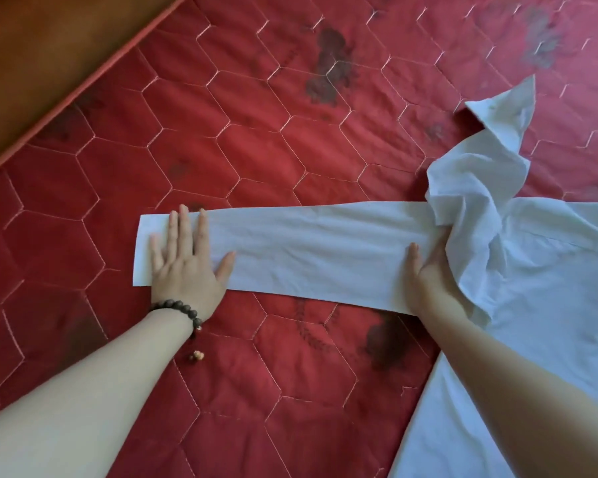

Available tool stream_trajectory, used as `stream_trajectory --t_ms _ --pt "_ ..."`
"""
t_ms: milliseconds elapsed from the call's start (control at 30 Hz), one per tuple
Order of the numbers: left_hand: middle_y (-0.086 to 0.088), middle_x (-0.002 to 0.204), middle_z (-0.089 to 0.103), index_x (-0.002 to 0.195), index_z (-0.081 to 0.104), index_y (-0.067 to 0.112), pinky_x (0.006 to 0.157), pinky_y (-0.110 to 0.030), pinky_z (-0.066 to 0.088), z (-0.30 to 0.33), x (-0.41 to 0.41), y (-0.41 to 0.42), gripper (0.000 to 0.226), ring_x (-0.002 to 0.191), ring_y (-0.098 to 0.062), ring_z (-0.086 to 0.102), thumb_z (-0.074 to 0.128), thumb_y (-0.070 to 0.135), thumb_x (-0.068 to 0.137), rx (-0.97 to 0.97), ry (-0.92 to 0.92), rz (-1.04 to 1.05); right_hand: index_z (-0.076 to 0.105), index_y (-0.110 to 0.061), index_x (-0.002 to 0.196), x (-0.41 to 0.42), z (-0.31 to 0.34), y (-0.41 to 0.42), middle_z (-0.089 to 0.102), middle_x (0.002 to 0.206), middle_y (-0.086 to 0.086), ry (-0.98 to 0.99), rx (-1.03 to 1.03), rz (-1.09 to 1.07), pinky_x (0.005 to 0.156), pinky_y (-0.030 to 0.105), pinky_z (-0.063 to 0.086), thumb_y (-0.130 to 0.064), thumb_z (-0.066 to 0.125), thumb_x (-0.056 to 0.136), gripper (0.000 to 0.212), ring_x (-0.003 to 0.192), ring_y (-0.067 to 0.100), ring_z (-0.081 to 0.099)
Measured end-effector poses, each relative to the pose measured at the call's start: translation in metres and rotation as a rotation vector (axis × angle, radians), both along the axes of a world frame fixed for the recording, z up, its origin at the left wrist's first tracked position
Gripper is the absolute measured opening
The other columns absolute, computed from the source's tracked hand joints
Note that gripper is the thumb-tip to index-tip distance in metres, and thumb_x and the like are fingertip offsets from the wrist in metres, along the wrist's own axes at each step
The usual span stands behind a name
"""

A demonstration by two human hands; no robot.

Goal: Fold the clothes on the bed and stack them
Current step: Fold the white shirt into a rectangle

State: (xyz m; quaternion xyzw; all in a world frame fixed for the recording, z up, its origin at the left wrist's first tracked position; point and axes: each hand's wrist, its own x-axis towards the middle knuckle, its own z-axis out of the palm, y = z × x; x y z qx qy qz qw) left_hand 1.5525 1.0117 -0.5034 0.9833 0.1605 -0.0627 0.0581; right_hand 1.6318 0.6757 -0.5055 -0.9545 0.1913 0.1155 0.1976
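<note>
Folding has only just begun. The left hand (pixel 183 260), fingers spread wide, presses the shirt (pixel 549 270) sleeve (pixel 308 250) flat mid-frame. The right hand's (pixel 425 274) fingers are hidden under cloth; nothing is stacked.

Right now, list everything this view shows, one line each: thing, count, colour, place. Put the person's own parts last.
white shirt: one, white, right side of the bed, body partly out of frame
sleeve: one, white, laid flat and stretched to the left across the quilt
bunched cloth: one clump, white, crumpled where the sleeve meets the shirt body
quilted bed cover: one, red with hexagon stitching and dark flower prints, under everything
wooden surface: one, brown, top left beyond the bed edge
bead bracelet: one, dark brown, on the left wrist
left hand: one, flat on the sleeve's end
right hand: one, on the sleeve near the shoulder, partly under the bunched cloth
</note>
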Motion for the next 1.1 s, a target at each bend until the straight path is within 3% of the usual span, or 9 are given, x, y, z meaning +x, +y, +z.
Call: stream_trajectory --t_ms 67,200,467,667,800,933,1000,1100 --pt "-0.011 0.162 0.001 0.155 0.008 0.016 0.119 -0.05 -0.002 0.0 -0.007 0.019 0.077 0.15 -0.026 -0.004 0.019 0.06 0.093 0.023 -0.017 0.031 -0.005 -0.017 0.154 -0.002 0.001 0.02 -0.002 0.162 0.005 0.01 -0.097 0.125 0.119 0.044 0.003 -0.061 0.023 0.094 0.079 0.149 0.022 0.001" --pt "-0.016 0.161 0.004 0.155 0.013 0.012 0.12 -0.05 0.003 -0.003 -0.015 0.03 0.077 0.15 -0.028 0.0 0.017 0.056 0.091 0.008 -0.044 0.033 0.001 -0.012 0.154 -0.019 -0.002 0.101 -0.004 0.162 0.006 -0.077 -0.218 0.525 0.116 0.051 -0.014 -0.063 0.01 0.093 0.08 0.149 0.021 -0.009" --pt "0.005 0.161 0.015 0.153 0.016 0.018 0.118 -0.057 0.0 -0.013 -0.023 0.029 0.058 0.15 -0.021 0.005 0.022 0.035 0.099 0.024 -0.183 0.108 0.005 -0.012 0.153 -0.042 -0.011 0.255 0.001 0.162 0.004 -0.19 -0.112 0.882 0.117 0.054 -0.007 -0.045 0.013 0.099 0.064 0.149 0.021 -0.009" --pt "0.007 0.161 0.016 0.153 0.02 0.025 0.118 -0.057 0.004 -0.015 -0.023 0.033 0.055 0.15 -0.02 0.006 0.019 0.038 0.1 0.025 -0.131 0.129 0.017 -0.019 0.154 -0.039 -0.003 0.256 0.008 0.162 0.0 -0.194 -0.036 1.063 0.119 0.05 -0.003 -0.038 0.019 0.101 0.056 0.149 0.019 -0.001" --pt "0.004 0.162 0.013 0.154 0.017 0.026 0.117 -0.059 0.002 -0.009 -0.02 0.031 0.061 0.15 -0.022 0.002 0.023 0.043 0.095 0.036 -0.076 0.111 0.023 -0.016 0.152 -0.025 0.019 0.186 0.01 0.161 0.007 -0.243 -0.148 0.957 0.119 0.054 0.004 -0.036 0.032 0.099 0.058 0.149 0.023 0.005" --pt "-0.003 0.161 0.017 0.151 0.029 0.016 0.116 -0.062 -0.001 0.002 -0.024 0.008 0.063 0.15 -0.024 0.004 0.032 0.039 0.092 0.005 -0.159 0.094 0.029 -0.017 0.151 0.019 0.046 0.079 0.005 0.162 0.011 -0.279 -0.168 0.575 0.118 0.048 -0.003 -0.033 0.046 0.097 0.058 0.149 0.026 0.0" --pt "-0.006 0.16 0.019 0.148 0.034 0.014 0.116 -0.061 0.002 0.009 -0.014 -0.032 0.063 0.149 -0.026 0.006 0.033 0.041 0.092 -0.03 -0.194 -0.019 0.03 -0.016 0.15 0.045 0.054 0.028 0.004 0.162 0.011 -0.246 -0.178 0.378 0.119 0.05 -0.001 -0.031 0.047 0.097 0.058 0.149 0.026 -0.001" --pt "-0.007 0.162 0.009 0.152 0.024 0.022 0.117 -0.059 0.001 0.01 0.014 -0.091 0.067 0.15 -0.028 0.002 0.028 0.052 0.093 -0.067 -0.136 -0.146 0.03 -0.017 0.149 0.078 0.055 -0.021 0.002 0.162 0.012 -0.195 -0.158 0.108 0.119 0.048 0.005 -0.033 0.047 0.096 0.058 0.149 0.025 -0.001"
